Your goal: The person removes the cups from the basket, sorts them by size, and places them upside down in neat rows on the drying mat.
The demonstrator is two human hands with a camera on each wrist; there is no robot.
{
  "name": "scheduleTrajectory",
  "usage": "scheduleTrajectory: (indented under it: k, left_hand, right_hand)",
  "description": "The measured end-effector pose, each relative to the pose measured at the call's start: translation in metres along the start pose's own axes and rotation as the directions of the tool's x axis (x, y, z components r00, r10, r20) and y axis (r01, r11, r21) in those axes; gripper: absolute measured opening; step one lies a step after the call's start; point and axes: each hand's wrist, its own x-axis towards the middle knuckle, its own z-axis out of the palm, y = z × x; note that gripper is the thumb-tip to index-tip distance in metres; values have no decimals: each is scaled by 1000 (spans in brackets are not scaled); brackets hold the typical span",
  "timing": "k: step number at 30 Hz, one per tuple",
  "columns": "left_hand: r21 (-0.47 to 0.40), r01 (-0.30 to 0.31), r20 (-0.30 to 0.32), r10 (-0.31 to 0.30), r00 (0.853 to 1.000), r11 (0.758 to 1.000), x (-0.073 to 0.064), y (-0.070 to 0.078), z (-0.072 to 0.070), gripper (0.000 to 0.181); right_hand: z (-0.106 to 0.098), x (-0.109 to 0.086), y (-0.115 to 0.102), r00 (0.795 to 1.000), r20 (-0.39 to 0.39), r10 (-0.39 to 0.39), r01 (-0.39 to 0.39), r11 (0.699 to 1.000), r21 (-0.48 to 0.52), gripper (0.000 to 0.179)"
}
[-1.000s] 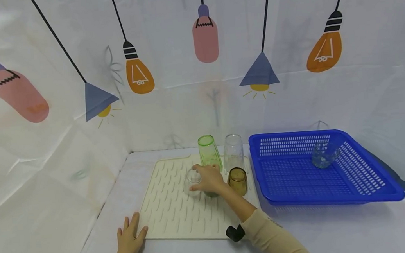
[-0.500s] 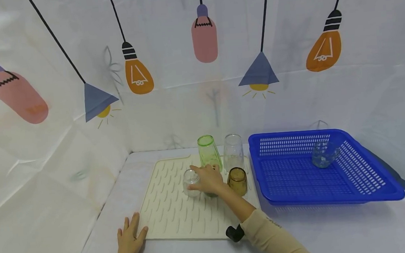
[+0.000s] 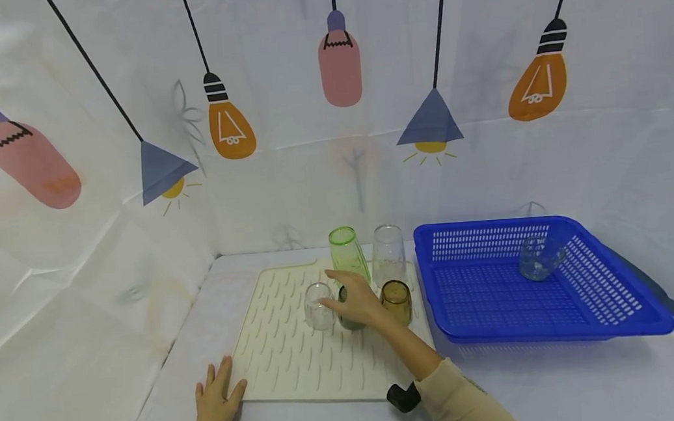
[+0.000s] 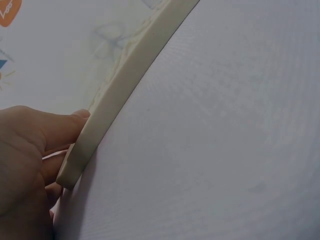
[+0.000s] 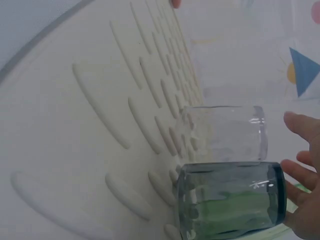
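On the cream ridged drying mat [image 3: 301, 363], my right hand [image 3: 357, 300] hovers with thumb and fingers apart beside a short clear glass [image 3: 315, 315]. A smoky blue-green glass [image 5: 232, 200] stands right by the clear one, partly hidden by the hand in the head view. Its fingertips are close to the bases of both in the right wrist view. Behind stand a tall green glass [image 3: 346, 252] and a tall clear glass [image 3: 388, 249]; an amber glass [image 3: 399, 305] is right of the wrist. My left hand [image 3: 216, 396], fingers spread, rests at the mat's front-left corner, touching its edge.
To the right sits a blue plastic basket [image 3: 548, 334] with a clear glass cup [image 3: 537, 260] inside. A black wrist mount [image 3: 404, 398] shows by the right sleeve. White sheeting printed with lamps [image 3: 433, 122] closes off the back and left side.
My right hand has let go of the short clear glass, and its fingers have drawn back to the right, uncovering the smoky glass. The left hand stays put.
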Motion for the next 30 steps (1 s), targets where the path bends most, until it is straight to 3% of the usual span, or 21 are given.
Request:
scheduleTrajectory:
  k: [7,16,22,30]
  left_hand:
    - [-5,21,10,-21,1000,1000,1,-2,1,58]
    - [-4,48,-36,-48,998,999,0,1,0,57]
    - [-4,74,-36,-74,997,997,1,5,-1,56]
    - [-8,89,-15,-89,996,996,0,7,-3,57]
  right_hand:
    - [-26,-21,-3,999,-52,3,2,994,105,53]
    - [-67,-44,1,980,-193,-58,65,997,30,48]
    - [-96,-60,11,984,-177,15,2,996,92,49]
    - [-131,-84,37,976,-202,87,-83,996,27,48]
